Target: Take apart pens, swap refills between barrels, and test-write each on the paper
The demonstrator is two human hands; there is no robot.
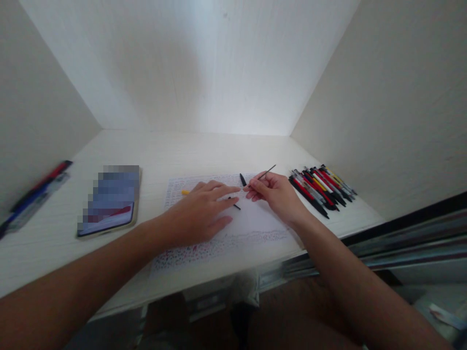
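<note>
1. The right hand point(272, 189) is pinching a thin dark rod point(269, 170) between thumb and fingers; its grip is closing narrowly on this straight, slender shaft, which is slanting above the paper.
2. The left hand point(199, 209) is extending palm down over the paper, its grip spreading wide, with the fingertips pointing toward the right hand.
3. A short black stick point(236, 206) is lying by the left fingertips; whether they are touching it, one cannot tell.
4. A black tapered piece point(242, 180) is resting just beside the right fingertips, and a yellow piece point(186, 192) is showing partly behind the left hand.
5. The paper point(255, 216), flat and densely marked in dark and red ink, is covering part of the white, faintly grained tabletop point(204, 151).
6. Slim pens point(321, 187) in red, black, white and yellow are lying bunched at right; a flat, round-cornered phone point(113, 204) is lying at left.
</note>
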